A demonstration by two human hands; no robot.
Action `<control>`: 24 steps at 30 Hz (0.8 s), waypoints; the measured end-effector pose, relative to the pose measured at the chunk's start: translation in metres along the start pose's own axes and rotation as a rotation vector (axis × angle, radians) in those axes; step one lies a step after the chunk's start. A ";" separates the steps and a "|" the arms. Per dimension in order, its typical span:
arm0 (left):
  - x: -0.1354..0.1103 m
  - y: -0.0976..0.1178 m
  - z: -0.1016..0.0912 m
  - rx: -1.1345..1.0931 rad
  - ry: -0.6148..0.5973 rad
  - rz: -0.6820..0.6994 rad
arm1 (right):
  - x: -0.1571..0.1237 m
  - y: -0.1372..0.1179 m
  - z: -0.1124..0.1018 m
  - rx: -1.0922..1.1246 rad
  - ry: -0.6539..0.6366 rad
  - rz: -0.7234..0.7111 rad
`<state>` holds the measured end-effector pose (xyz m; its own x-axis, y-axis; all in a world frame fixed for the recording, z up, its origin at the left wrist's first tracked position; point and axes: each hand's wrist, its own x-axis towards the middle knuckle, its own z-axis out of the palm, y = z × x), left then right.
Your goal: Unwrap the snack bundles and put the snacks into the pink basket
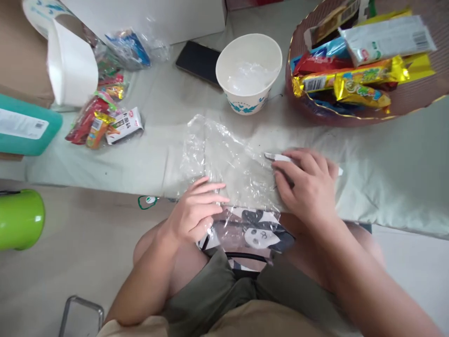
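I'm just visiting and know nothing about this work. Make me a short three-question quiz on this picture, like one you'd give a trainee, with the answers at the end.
1. Which hand holds the slim white object?
2. True or false: crumpled clear plastic lies inside the paper tub.
3. Which thing is partly hidden behind the paper tub?
a) the gold-rimmed bowl
b) the dark phone
c) the bright green bin

Key:
1. The right hand.
2. True.
3. b: the tub covers one end of the phone.
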<state>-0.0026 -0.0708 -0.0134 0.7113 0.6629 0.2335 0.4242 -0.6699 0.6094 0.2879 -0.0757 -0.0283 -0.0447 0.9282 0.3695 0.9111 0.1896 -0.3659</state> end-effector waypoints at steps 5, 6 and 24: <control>0.015 -0.015 -0.001 -0.109 0.055 -0.006 | 0.007 -0.001 0.001 -0.014 0.004 -0.017; 0.019 -0.017 -0.002 -0.117 0.052 -0.005 | 0.008 0.000 0.000 -0.017 0.004 -0.010; 0.028 0.025 -0.007 0.033 -0.229 -0.245 | 0.003 0.000 0.006 0.042 0.068 0.203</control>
<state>0.0235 -0.0666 0.0135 0.6921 0.7155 -0.0954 0.6131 -0.5129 0.6009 0.2859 -0.0714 -0.0321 0.1670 0.9252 0.3407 0.8805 0.0155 -0.4738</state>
